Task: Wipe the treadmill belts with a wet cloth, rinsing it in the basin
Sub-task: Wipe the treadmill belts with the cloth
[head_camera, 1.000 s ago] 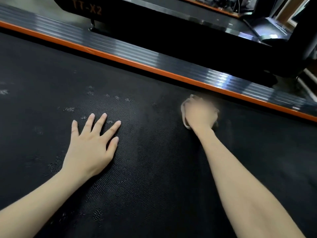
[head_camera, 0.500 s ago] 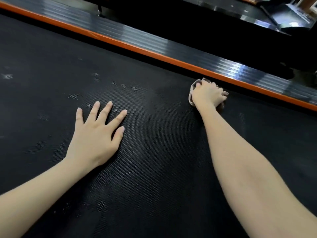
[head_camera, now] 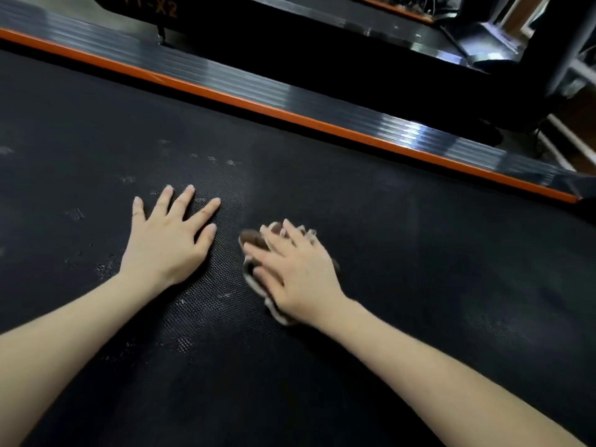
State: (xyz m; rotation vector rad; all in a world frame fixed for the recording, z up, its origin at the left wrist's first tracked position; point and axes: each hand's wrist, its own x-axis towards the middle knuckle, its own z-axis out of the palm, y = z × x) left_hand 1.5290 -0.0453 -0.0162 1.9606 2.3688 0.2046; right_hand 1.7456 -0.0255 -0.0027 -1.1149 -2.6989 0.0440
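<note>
L hand (head_camera: 167, 243) lies flat on the belt (head_camera: 419, 253), fingers spread & straight, holding nothing, well on the near side of the orange strip (head_camera: 290, 116). Just R of it, same side of the strip, the cloth (head_camera: 253, 240) sits bunched on the belt. It's brownish w/ a pale edge. R hand (head_camera: 296, 272) presses down on it, fingers stretched out, not curled, a bit blurred. Beyond the strip runs a grey rail (head_camera: 322, 104).

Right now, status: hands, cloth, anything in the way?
Left hand flat and spread on belt. Right hand flat atop cloth, pressing it onto belt. Pale specks beyond left hand; basin not in view.
</note>
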